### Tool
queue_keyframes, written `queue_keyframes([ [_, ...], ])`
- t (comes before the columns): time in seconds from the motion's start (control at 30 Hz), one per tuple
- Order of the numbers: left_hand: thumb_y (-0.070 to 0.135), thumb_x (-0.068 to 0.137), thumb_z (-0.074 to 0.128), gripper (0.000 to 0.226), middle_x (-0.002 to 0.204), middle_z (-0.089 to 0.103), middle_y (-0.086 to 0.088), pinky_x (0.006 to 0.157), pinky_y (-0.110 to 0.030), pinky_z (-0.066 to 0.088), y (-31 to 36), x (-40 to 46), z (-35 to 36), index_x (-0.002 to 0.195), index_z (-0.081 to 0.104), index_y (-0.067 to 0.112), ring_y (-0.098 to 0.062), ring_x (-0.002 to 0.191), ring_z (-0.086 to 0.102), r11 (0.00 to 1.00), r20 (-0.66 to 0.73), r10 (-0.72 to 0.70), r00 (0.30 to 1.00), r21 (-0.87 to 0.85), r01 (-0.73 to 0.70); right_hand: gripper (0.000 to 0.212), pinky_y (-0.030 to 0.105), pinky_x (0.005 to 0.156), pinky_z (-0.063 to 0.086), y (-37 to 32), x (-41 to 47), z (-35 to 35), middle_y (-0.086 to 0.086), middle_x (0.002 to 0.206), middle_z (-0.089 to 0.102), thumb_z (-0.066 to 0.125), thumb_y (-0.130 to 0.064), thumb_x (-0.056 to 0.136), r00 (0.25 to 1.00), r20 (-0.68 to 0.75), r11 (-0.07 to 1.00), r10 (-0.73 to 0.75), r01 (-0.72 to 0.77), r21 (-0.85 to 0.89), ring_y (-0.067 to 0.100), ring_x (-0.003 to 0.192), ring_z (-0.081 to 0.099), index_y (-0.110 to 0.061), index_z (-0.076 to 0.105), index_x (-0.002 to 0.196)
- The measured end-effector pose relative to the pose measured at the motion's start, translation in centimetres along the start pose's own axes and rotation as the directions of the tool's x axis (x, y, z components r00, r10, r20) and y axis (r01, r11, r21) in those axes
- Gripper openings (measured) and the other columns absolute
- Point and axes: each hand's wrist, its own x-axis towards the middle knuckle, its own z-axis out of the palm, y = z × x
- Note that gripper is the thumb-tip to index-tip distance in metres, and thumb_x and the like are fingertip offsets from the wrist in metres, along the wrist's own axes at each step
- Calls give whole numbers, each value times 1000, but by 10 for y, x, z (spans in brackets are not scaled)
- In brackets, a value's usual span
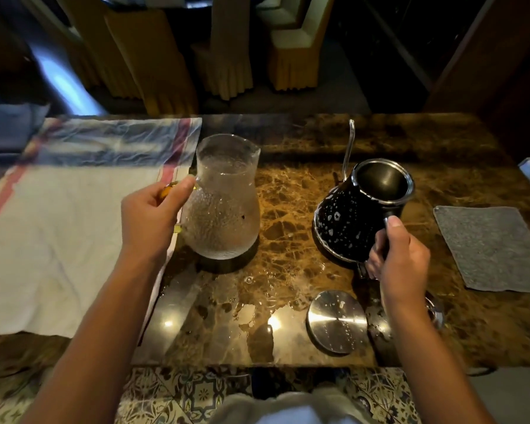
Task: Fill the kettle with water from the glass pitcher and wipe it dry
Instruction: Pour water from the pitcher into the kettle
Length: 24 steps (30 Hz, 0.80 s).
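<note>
Left hand [149, 218] gripping glass pitcher [224, 197] handle, right hand [401, 255] holding tilted black kettle [358, 215] handle, lid [337, 321] near worktop's [288, 209] front edge

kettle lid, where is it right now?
In the head view the round steel kettle lid lies flat on the marble table near its front edge, right of centre, below the tilted black kettle and just left of the right forearm.

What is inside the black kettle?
The kettle is open, its lid lying on the table. Only dark inner wall shows near the rim; the tilt hides the bottom, so any water can't be seen.
</note>
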Motion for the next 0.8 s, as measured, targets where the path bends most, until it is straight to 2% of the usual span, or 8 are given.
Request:
queue_keyframes([
  [0.17, 52, 85, 72, 40, 49, 45, 12, 56, -29, 34, 47, 15, 1, 60, 64, 22, -9, 53, 36, 996, 60, 89, 994, -11, -88, 51, 30, 48, 26, -2, 0, -4, 5, 54, 38, 53, -60, 89, 998, 59, 998, 18, -21, 54, 18, 48, 33, -12, 54, 73],
  [0.23, 45, 91, 70, 35, 49, 48, 15, 54, -22, 37, 66, 14, 7, 60, 66, 29, -2, 50, 40, 990, 108, 141, 984, -5, -141, 54, 30, 48, 25, -3, 1, -6, 6, 56, 37, 54, -63, 85, 995, 94, 998, 22, -27, 61, 17, 48, 33, -11, 54, 73],
  [0.3, 37, 96, 67, 34, 48, 53, 20, 52, -11, 38, 82, 12, 18, 63, 64, 28, 2, 48, 46, 981, 145, 186, 972, 28, -192, 60, 29, 48, 26, -3, 3, -8, 5, 55, 39, 54, -65, 84, 993, 116, 998, 14, -21, 60, 17, 47, 34, -6, 51, 72],
  [0.37, 45, 93, 69, 42, 49, 54, 18, 52, -11, 38, 93, 10, 29, 68, 64, 12, 3, 48, 47, 971, 173, 222, 960, 55, -234, 66, 28, 46, 27, -2, 4, -9, 3, 54, 40, 55, -62, 89, 992, 123, 998, 0, -7, 55, 14, 45, 36, 2, 46, 74],
  [0.43, 57, 87, 68, 61, 53, 52, 8, 55, -24, 40, 96, 7, 37, 72, 63, -2, -5, 51, 44, 959, 195, 243, 950, 100, -266, 58, 27, 46, 27, 1, 5, -12, 0, 52, 40, 54, -50, 101, 990, 142, 999, -13, 6, 49, 13, 44, 35, 0, 46, 73],
  [0.53, 60, 87, 68, 68, 58, 46, -9, 56, -30, 35, 92, -7, 46, 74, 60, -7, -12, 53, 40, 959, 197, 217, 956, 137, -246, 47, 28, 46, 29, 2, 7, -16, -3, 51, 41, 50, -43, 106, 981, 188, 999, -37, 33, 21, 12, 45, 37, -11, 51, 72],
  [0.7, 54, 86, 68, 54, 55, 48, -2, 54, -27, 37, 95, -26, 56, 68, 62, 3, -9, 51, 40, 976, 186, 140, 973, 140, -167, 64, 21, 43, 28, 5, 11, -25, -5, 51, 38, 52, -58, 94, 958, 279, 997, -72, 59, 54, 9, 44, 34, 2, 42, 73],
  [0.8, 48, 82, 71, 48, 55, 50, -1, 50, -17, 39, 104, -30, 57, 69, 64, 3, -6, 50, 43, 967, 237, 150, 960, 166, -192, 65, 21, 42, 27, 4, 15, -29, -6, 50, 36, 51, -61, 89, 946, 316, 996, -76, 58, 65, 9, 43, 32, 1, 40, 71],
])
